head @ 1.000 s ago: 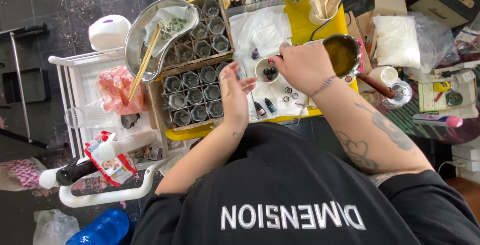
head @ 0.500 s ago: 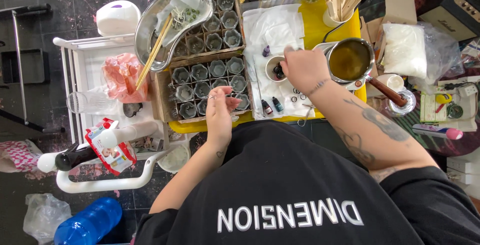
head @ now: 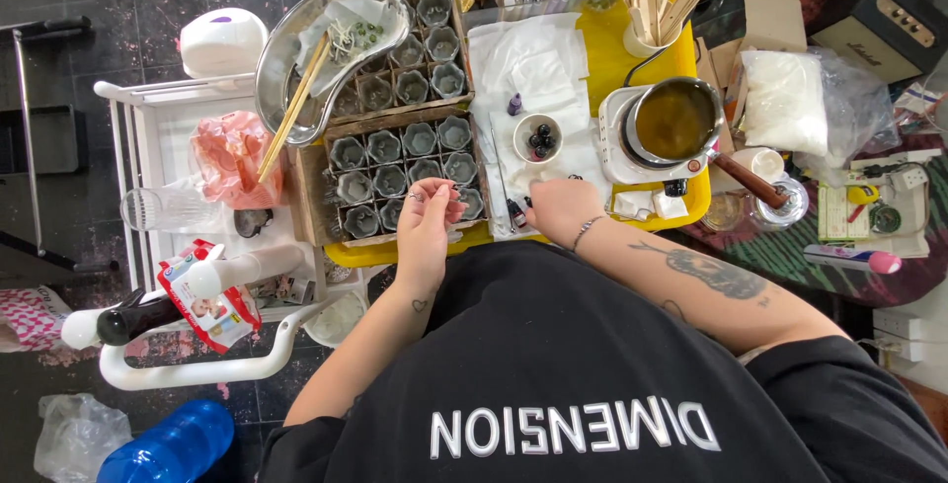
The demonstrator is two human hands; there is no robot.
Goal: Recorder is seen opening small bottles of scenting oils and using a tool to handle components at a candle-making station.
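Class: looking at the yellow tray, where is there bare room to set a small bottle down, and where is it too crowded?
Free: the white cloth between the box of small pots and the warmer pot, above the small white bowl. Crowded: around the right hand, where little bottles lie, and the tray's far edge.

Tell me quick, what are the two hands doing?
Left hand: open, holding nothing, over the grid of small grey cups.
Right hand: curled on the white cloth; grip cannot be told.

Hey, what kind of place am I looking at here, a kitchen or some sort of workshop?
Most likely a small home craft workspace, perhaps for candle making: a pot of amber liquid on a small heater, trays of little grey moulds, and a cup of wooden sticks.
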